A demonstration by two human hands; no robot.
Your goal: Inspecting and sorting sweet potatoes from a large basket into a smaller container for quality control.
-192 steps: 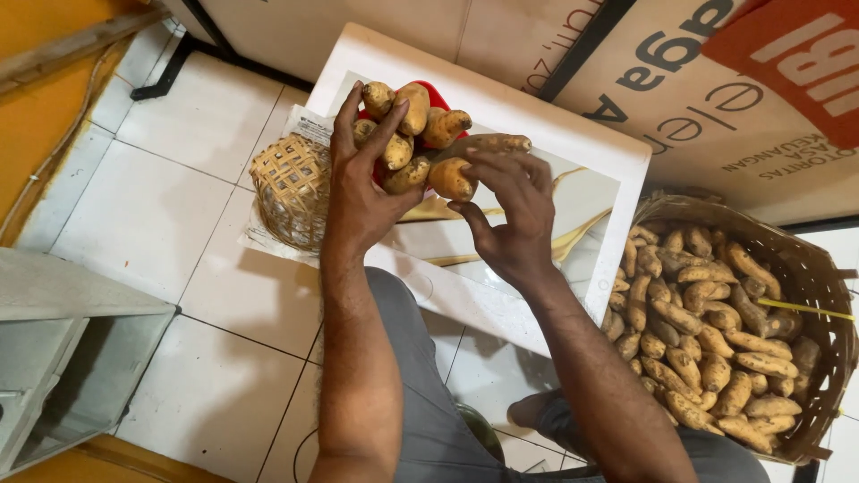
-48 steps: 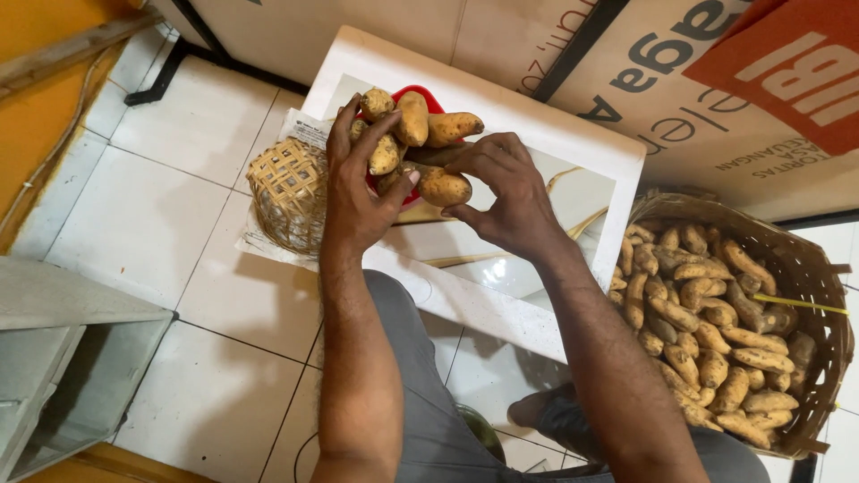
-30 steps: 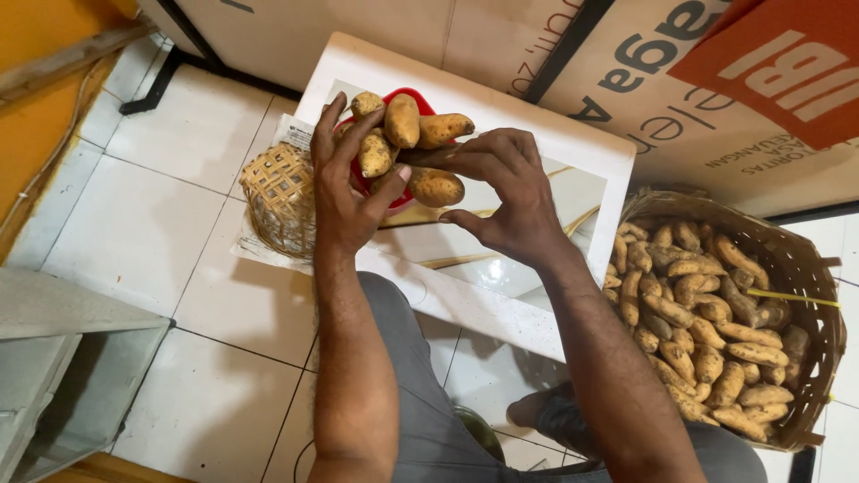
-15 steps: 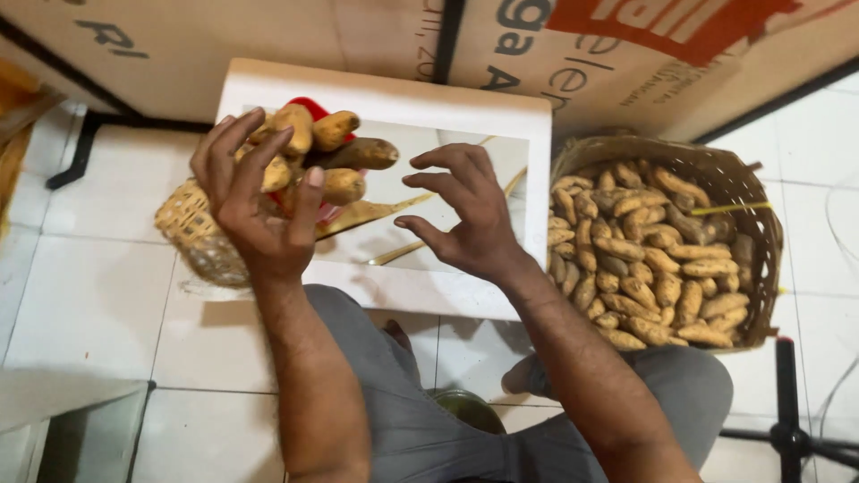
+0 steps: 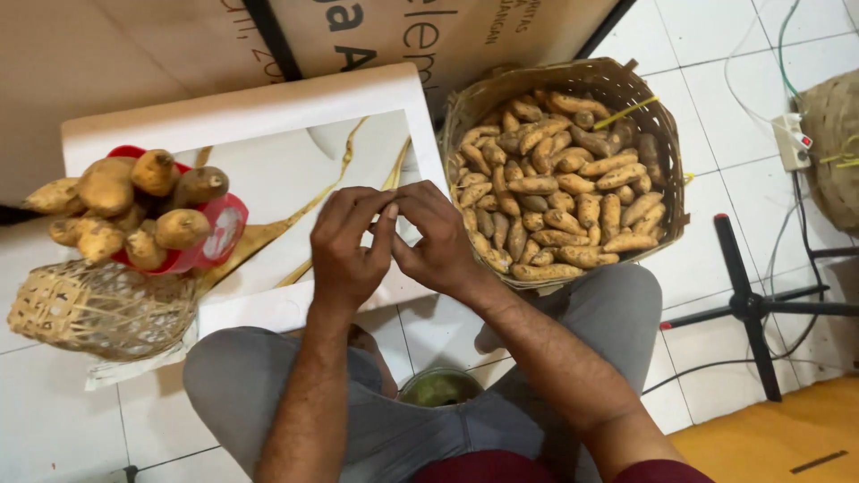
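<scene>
1. Both hands are off the red bowl (image 5: 215, 234) now and have come together low over the white table (image 5: 268, 116), so the heap stands on its own.
2. Far left, a pale woven basket (image 5: 98, 309) sits under the bowl's knobbly tan sweet potatoes (image 5: 121, 210).
3. Centre: left hand (image 5: 351, 246) and right hand (image 5: 438, 241) touch at the fingertips, each grip pressed together; whether anything is pinched between them, I cannot tell.
4. Right, a big wicker basket (image 5: 658, 121) brims with smooth, tapered tubers (image 5: 559, 188).
</scene>
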